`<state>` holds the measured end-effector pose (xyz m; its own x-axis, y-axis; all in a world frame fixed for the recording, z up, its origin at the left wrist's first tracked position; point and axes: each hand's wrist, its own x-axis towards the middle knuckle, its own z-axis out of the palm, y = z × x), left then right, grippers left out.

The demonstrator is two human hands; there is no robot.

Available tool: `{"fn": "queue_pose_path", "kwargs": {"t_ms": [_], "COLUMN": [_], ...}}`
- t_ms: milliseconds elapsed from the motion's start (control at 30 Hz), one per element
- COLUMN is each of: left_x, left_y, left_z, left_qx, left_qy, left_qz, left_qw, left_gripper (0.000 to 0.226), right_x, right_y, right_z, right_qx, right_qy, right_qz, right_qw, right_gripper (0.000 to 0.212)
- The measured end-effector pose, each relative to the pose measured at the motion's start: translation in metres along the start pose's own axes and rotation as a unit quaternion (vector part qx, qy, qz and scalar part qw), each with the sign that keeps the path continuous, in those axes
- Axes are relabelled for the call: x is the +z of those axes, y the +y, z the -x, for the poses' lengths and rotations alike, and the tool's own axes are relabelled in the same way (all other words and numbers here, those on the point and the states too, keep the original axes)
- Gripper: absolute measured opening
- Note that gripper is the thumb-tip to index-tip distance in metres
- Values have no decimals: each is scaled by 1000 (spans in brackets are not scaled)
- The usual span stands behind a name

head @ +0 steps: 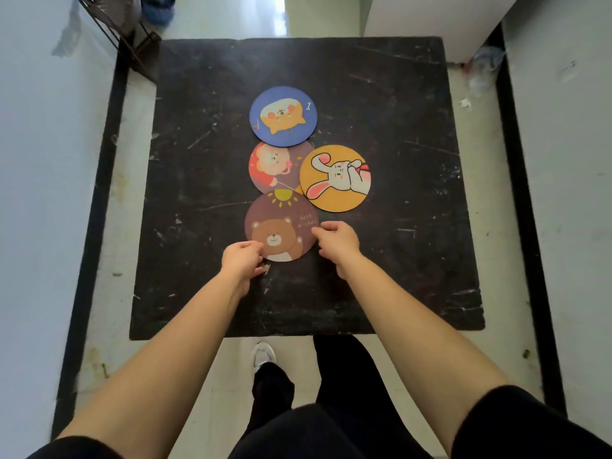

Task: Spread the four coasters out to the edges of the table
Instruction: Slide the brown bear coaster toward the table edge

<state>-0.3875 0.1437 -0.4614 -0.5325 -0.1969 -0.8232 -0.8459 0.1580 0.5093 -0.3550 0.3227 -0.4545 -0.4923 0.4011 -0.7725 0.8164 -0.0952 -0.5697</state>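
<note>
Four round coasters lie clustered at the middle of the black table [381, 260]. The blue dog coaster [283, 116] is farthest from me. Below it the purple lion coaster [276, 167] is partly covered by its neighbours. The orange rabbit coaster [335, 178] lies to the right. Nearest me is the brown bear coaster [280, 225]. My left hand [241, 260] pinches the bear coaster's lower left edge. My right hand [337, 240] touches its right edge with curled fingers.
The table's scratched black top has free room on all sides of the cluster. A dark wire rack [122, 31] leans by the far left corner. Pale floor and white walls surround the table. My legs and a shoe [263, 356] stand at the near edge.
</note>
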Motion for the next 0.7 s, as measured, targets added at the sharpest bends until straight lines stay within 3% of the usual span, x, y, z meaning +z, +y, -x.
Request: {"fn": "queue_pose_path", "kwargs": {"t_ms": [100, 200, 367, 600, 700], "left_x": [-8, -15, -21, -14, -11], "left_y": [-5, -9, -13, -21, -43], "left_z": [-2, -4, 0, 29, 38], "left_qx": [-1, -8, -17, -41, -39], "left_qy": [-3, -11, -36, -35, -39], "left_qz": [19, 35, 67, 37, -14], "left_qw": [1000, 999, 997, 998, 998], "left_gripper": [22, 37, 49, 35, 23], "right_x": [4, 9, 19, -11, -25], "right_y": [-8, -9, -11, 39, 76], "right_z": [0, -6, 4, 34, 44], "right_qx": [31, 18, -29, 24, 13], "right_qy": [4, 28, -46, -86, -33], "right_qz": [-91, -47, -6, -70, 37], "right_qw": [995, 998, 998, 993, 999], "right_gripper": [63, 73, 34, 26, 24]}}
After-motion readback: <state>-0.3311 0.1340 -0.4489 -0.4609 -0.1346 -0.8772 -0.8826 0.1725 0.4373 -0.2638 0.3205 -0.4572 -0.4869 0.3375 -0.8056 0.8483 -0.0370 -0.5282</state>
